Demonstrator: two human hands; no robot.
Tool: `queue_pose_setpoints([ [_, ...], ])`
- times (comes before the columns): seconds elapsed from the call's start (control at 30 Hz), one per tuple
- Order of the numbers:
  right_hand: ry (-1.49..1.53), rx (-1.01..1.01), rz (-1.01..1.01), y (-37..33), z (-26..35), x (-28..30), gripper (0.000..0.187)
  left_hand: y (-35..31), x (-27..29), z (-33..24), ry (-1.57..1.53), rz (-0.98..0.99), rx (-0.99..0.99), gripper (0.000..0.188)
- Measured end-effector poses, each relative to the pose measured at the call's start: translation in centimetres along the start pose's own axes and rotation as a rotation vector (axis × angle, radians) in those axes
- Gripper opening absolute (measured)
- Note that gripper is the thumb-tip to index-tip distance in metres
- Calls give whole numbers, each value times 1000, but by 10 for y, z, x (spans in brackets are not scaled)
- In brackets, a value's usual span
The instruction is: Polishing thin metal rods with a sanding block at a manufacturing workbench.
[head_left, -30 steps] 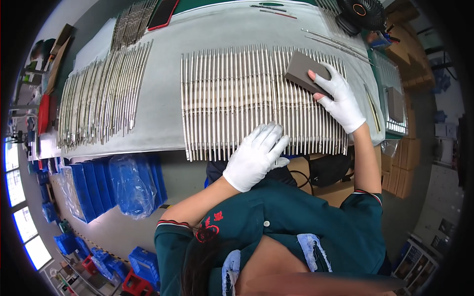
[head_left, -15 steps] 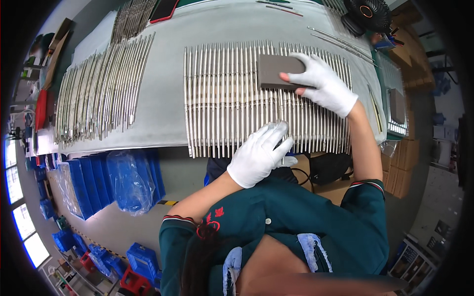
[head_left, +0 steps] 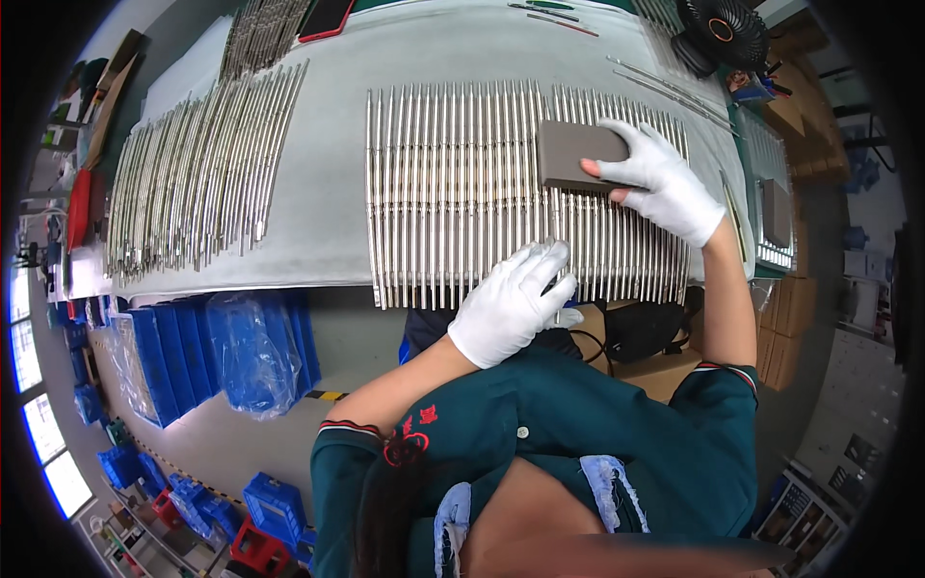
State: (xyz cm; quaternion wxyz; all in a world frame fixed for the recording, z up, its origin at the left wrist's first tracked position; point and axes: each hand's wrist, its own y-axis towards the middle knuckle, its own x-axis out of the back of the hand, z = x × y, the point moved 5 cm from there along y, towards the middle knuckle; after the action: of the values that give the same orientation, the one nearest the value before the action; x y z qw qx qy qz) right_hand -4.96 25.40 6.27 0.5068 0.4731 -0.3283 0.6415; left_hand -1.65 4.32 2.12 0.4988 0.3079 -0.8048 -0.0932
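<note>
A wide row of slim silvery metal rods (head_left: 453, 193) lies side by side on the pale-covered table. Across the right part of the row rests a flat grey-brown rectangular block (head_left: 568, 154). My right hand (head_left: 665, 183), in a white glove with bare thumb and fingertip showing, is closed round the block's right end. Nearer to me, my left hand (head_left: 511, 303), also white-gloved, is at the near ends of the rods. Its fingers and thumb close on one rod (head_left: 557, 207) whose near end sticks out below them; the fingertips partly hide it.
Another batch of rods (head_left: 198, 173) lies at the left. A red-edged phone (head_left: 326, 17), a black fan (head_left: 723, 34) and a few loose long rods (head_left: 670, 91) are toward the back. A second block (head_left: 774, 212) stands at right. Blue bins (head_left: 183, 361) sit below the table's left.
My right hand has slid the block to the right and slightly nearer across the rods. My left hand has stayed almost in place at the near rod ends.
</note>
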Motion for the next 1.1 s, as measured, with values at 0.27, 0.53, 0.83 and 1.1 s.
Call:
queue_pose_setpoints([
  [0.27,27,-19,4,3,21,-9,51,2,-3,-1,15,29,-2,50],
  [0.53,50,10,-92,-20,13,3,46,1,-5,-2,22,4,-17,50],
  [0.83,49,-1,-40,-21,26,-5,46,2,-10,-1,15,69,-5,46],
  [1.1,34,-98,-49,-46,12,6,56,4,-4,1,4,71,-8,50],
])
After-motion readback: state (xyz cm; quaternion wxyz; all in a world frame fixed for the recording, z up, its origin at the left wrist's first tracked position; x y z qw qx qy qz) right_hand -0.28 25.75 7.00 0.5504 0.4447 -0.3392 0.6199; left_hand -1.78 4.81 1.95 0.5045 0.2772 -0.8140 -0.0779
